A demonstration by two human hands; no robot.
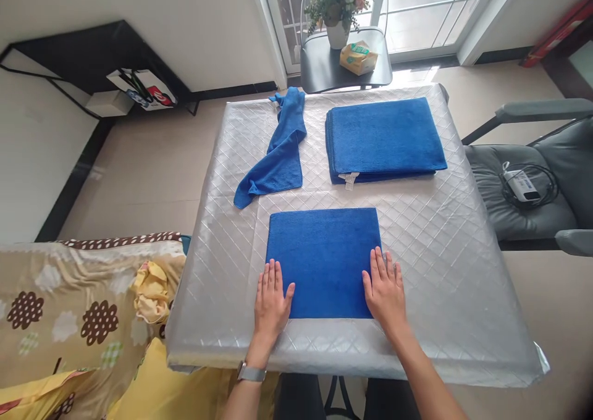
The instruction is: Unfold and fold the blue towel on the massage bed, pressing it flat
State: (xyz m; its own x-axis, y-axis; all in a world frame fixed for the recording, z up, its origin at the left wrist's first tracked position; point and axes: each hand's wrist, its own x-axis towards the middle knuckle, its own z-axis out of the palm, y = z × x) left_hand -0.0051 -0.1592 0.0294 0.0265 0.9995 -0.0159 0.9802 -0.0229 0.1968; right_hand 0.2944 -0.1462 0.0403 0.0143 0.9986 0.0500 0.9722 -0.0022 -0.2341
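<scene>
A folded blue towel [324,256] lies flat near the front of the table covered in silver quilted cloth [445,272]. My left hand [270,299] rests flat on the towel's near left corner, fingers stretched out. My right hand [384,287] lies flat on its near right corner, fingers together and extended. Farther back, a stack of folded blue towels [384,137] sits at the right, with a white label at its front edge. A crumpled, unfolded blue towel [280,151] lies at the back left.
A black chair [324,68] behind the table holds a potted plant [337,3] and a tissue pack [358,57]. A grey armchair [532,179] with a cable and adapter stands at the right. Patterned bedding [69,321] lies at the left.
</scene>
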